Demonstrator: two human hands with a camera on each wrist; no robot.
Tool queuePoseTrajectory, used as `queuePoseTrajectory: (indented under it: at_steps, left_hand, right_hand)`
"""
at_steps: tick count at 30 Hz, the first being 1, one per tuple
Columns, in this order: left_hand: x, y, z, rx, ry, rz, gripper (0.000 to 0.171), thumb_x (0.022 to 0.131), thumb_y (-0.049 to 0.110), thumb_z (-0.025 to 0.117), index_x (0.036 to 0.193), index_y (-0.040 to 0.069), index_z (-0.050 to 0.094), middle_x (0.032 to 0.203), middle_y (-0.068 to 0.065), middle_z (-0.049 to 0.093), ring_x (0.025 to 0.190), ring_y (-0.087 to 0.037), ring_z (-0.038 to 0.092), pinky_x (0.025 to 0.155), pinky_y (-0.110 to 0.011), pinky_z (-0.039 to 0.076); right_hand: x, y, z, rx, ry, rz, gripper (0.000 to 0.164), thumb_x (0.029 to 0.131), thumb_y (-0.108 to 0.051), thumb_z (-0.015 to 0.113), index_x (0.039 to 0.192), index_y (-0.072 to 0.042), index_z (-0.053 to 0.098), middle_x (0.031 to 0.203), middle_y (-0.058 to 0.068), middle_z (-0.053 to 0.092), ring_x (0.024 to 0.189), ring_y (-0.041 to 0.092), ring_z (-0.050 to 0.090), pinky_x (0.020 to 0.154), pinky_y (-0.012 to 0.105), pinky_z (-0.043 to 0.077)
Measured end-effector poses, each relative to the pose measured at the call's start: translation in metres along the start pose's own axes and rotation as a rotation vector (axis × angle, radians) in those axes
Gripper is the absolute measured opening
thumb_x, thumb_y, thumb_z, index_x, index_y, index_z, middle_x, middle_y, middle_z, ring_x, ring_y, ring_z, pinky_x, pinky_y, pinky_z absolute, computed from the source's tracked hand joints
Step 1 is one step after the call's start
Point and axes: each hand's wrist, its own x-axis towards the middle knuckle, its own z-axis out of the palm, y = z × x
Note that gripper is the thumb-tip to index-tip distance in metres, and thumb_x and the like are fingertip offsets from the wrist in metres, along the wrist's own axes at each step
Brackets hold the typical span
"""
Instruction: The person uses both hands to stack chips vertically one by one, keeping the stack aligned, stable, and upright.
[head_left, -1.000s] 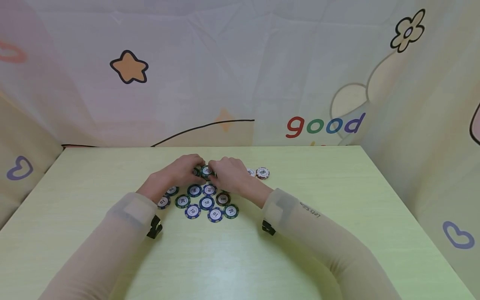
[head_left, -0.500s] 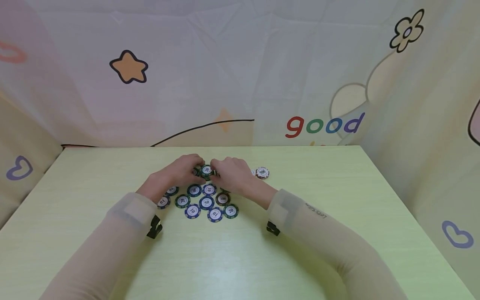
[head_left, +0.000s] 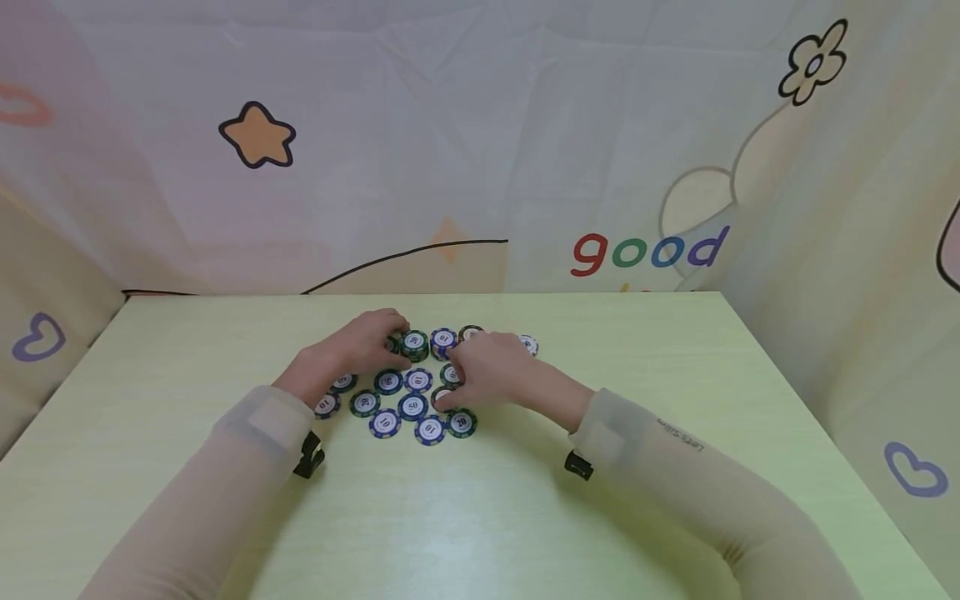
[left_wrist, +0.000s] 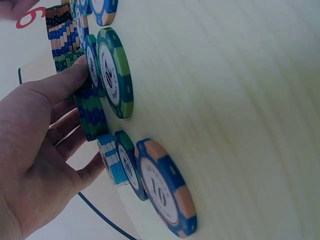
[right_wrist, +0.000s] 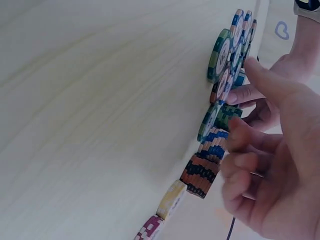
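The right hand has shifted rightward and nearer, baring the blue stack; its thumb and loosely curled fingers stand apart, nothing between them, beside loose chips. The left hand stays put, curved round a green stack toward the surface's far edge.

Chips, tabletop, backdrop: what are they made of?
Chips: likely molded plastic or clay composite, low-sheen; crisp, rigid edges with colored rim blocks.
Tabletop: wood or wood-look laminate, can't tell which; smooth, slightly glossy, with pale grain and a soft reflection.
Backdrop: apparently printed fabric, mostly matte; creases and folds.
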Motion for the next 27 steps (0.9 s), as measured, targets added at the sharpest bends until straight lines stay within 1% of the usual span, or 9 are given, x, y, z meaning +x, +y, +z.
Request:
queuePoseTrajectory:
  at_steps: [3,7,12,17,24,27]
  left_hand:
    - [0.001,-0.001,0.000,0.000,0.007,0.007,0.052,0.092,0.020,0.079,0.132,-0.007,0.059,0.128,-0.019,0.061,0.119,-0.033,0.057,0.107,-0.047,0.042]
    - [0.001,-0.002,0.001,-0.004,0.007,0.005,0.053,0.092,0.021,0.080,0.132,-0.007,0.059,0.128,-0.019,0.061,0.118,-0.033,0.057,0.106,-0.047,0.042]
    - [0.000,-0.002,0.001,-0.009,-0.001,-0.005,0.054,0.092,0.021,0.080,0.133,-0.007,0.059,0.129,-0.019,0.060,0.118,-0.033,0.057,0.106,-0.047,0.043]
    - [0.000,-0.002,0.001,-0.015,-0.004,-0.005,0.054,0.092,0.020,0.080,0.133,-0.007,0.058,0.129,-0.019,0.060,0.119,-0.033,0.056,0.106,-0.048,0.042]
    - [-0.001,-0.001,0.001,-0.010,-0.006,-0.002,0.055,0.092,0.021,0.080,0.134,-0.008,0.058,0.130,-0.019,0.059,0.120,-0.034,0.056,0.107,-0.048,0.042]
    - [0.000,-0.002,0.001,-0.004,-0.007,0.000,0.055,0.092,0.021,0.080,0.133,-0.007,0.058,0.130,-0.019,0.060,0.120,-0.034,0.056,0.107,-0.048,0.042]
  right_hand:
    - [-0.005,0.002,0.001,0.004,-0.068,0.008,0.052,0.078,-0.070,0.077,0.071,-0.021,0.063,0.060,-0.008,0.054,0.059,0.011,0.051,0.052,0.028,0.036]
    - [-0.009,0.005,0.002,0.031,-0.151,0.031,0.048,0.079,-0.066,0.079,0.072,-0.020,0.066,0.062,-0.007,0.058,0.061,0.013,0.052,0.055,0.028,0.037]
    - [-0.012,0.010,0.000,0.068,-0.192,0.064,0.044,0.081,-0.061,0.080,0.077,-0.019,0.067,0.068,-0.006,0.061,0.064,0.014,0.055,0.058,0.029,0.040]
    - [-0.012,0.017,-0.002,0.065,-0.192,0.107,0.041,0.083,-0.058,0.080,0.078,-0.020,0.067,0.071,-0.006,0.065,0.066,0.015,0.058,0.062,0.031,0.044]
    - [-0.009,0.029,0.001,0.109,-0.174,0.160,0.037,0.085,-0.055,0.080,0.081,-0.019,0.069,0.074,-0.005,0.065,0.070,0.016,0.060,0.062,0.031,0.046]
    - [-0.009,0.032,0.002,0.115,-0.158,0.163,0.036,0.086,-0.053,0.080,0.081,-0.018,0.070,0.073,-0.004,0.065,0.069,0.016,0.059,0.062,0.031,0.046]
